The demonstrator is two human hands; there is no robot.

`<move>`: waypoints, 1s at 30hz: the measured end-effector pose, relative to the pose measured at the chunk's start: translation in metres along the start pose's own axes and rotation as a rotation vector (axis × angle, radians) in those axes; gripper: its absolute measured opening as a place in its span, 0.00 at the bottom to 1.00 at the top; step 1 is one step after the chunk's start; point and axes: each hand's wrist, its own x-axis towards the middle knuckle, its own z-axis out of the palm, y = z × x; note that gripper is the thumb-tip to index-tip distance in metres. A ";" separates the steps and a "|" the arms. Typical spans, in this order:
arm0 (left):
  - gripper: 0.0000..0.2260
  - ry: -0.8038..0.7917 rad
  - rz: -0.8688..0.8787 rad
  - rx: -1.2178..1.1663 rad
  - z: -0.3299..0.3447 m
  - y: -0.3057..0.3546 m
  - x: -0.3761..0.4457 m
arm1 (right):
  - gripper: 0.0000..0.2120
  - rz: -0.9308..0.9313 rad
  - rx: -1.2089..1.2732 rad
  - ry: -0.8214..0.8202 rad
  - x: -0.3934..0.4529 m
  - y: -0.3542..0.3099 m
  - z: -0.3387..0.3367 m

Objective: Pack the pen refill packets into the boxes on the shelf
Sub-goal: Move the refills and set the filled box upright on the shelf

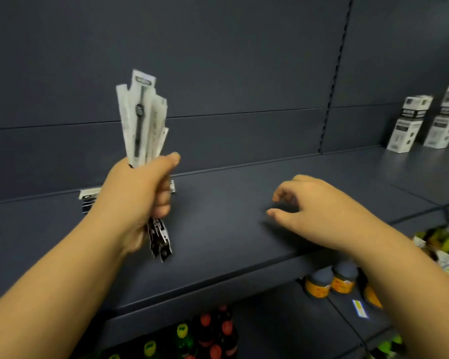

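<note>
Left hand (140,193) fisted around a bunch of pen refill packets (143,117), held upright above the shelf (218,229); thumb lies across the front of the bunch, fingers wrapped round it. White tops of the packets fan out toward 12 o'clock from the fist, dark printed ends poke out below at 6 o'clock. One packet shows a dark refill through its front; rest blurred.

Right hand (303,211) at 3 o'clock from the left, well apart, over the shelf surface and holding nothing. Fingers loosely curled, thumb and forefinger apart, tips pointing toward 9 o'clock. Cannot tell if it touches the shelf.

More packets (88,198) lie flat on the shelf just behind the left hand, against the back panel (218,73), mostly hidden by the wrist.

Boxes (410,123), white with black print, stand upright at the far 2 o'clock end of the shelf run, on the next shelf bay, well apart from both hands. Three visible, the rightmost cut off by the frame edge.

Lower shelf at 6 o'clock: bottles with red and yellow-green caps (208,330); toward 4 o'clock, dark-lidded jars with orange labels (332,283).
</note>
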 end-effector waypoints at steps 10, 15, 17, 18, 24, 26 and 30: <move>0.19 -0.341 -0.130 -0.186 0.110 -0.025 -0.016 | 0.15 0.214 -0.089 0.023 -0.053 0.076 -0.020; 0.18 -0.441 -0.132 -0.211 0.181 -0.031 -0.022 | 0.14 0.319 -0.125 0.092 -0.088 0.126 -0.041; 0.19 -0.490 -0.112 -0.223 0.216 -0.034 -0.026 | 0.15 0.375 -0.138 0.106 -0.106 0.150 -0.054; 0.19 -0.515 -0.104 -0.230 0.235 -0.036 -0.028 | 0.15 0.402 -0.150 0.117 -0.116 0.163 -0.061; 0.20 -0.660 -0.085 -0.271 0.365 -0.049 -0.052 | 0.15 0.596 -0.214 0.171 -0.183 0.255 -0.101; 0.21 -0.694 -0.091 -0.267 0.409 -0.055 -0.062 | 0.14 0.656 -0.227 0.180 -0.206 0.289 -0.113; 0.19 -0.750 -0.102 -0.258 0.494 -0.064 -0.080 | 0.15 0.756 -0.245 0.206 -0.246 0.357 -0.137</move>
